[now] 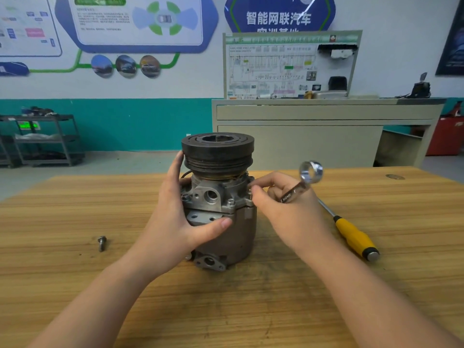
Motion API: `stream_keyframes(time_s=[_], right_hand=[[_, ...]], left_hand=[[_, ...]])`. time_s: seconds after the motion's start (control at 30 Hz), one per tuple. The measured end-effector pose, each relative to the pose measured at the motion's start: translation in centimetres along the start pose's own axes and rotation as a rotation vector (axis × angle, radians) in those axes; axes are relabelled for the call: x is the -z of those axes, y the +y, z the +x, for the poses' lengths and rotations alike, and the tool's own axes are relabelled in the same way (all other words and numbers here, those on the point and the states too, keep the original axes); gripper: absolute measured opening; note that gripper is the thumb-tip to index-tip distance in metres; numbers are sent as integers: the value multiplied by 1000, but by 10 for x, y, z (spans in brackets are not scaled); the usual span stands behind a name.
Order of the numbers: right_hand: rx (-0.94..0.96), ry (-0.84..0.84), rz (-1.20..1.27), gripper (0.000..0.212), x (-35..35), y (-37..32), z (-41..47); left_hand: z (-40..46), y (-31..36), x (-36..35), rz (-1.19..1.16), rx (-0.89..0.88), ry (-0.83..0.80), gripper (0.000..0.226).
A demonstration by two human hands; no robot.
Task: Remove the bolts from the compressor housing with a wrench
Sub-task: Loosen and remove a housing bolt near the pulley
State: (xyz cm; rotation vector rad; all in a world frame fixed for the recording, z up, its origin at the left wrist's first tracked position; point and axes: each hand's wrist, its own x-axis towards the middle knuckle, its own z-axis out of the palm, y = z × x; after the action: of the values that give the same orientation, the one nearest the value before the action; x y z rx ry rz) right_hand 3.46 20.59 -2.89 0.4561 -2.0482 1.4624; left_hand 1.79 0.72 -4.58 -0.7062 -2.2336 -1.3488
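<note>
left hand (175, 217) wrapped round the compressor housing (221, 209), thumb across its front, holding it upright in the middle of the wooden counter (75, 272). right hand (283, 209) curled round a shiny wrench (305, 179), fingertips pinching at a bolt (249, 192) on the housing's right side. one loose bolt (102, 242) lying off to the left, yellow-handled screwdriver (351, 232) lying to the right.

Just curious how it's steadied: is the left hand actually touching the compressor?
Touching. The head view shows the left hand wrapped around the compressor, thumb pressed on its front and fingers against the pulley's side.
</note>
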Motion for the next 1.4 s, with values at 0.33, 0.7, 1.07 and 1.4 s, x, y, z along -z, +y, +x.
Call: stream_keyframes(time_s=[0.33,0.7,1.07,1.4], right_hand=[[2,2,41,9,1,-2,0],[4,29,-14,17,0,0,1],[126,32,84,19,0,-18,-6],[286,-115,136,8,-7,-16,-12]], left_hand=[[1,0,0,-19,-4,11,112],[0,0,-1,-6,-6,21,115],[-8,27,-6,367,-385,317,48],[-10,35,-10,284,-532,205,35]])
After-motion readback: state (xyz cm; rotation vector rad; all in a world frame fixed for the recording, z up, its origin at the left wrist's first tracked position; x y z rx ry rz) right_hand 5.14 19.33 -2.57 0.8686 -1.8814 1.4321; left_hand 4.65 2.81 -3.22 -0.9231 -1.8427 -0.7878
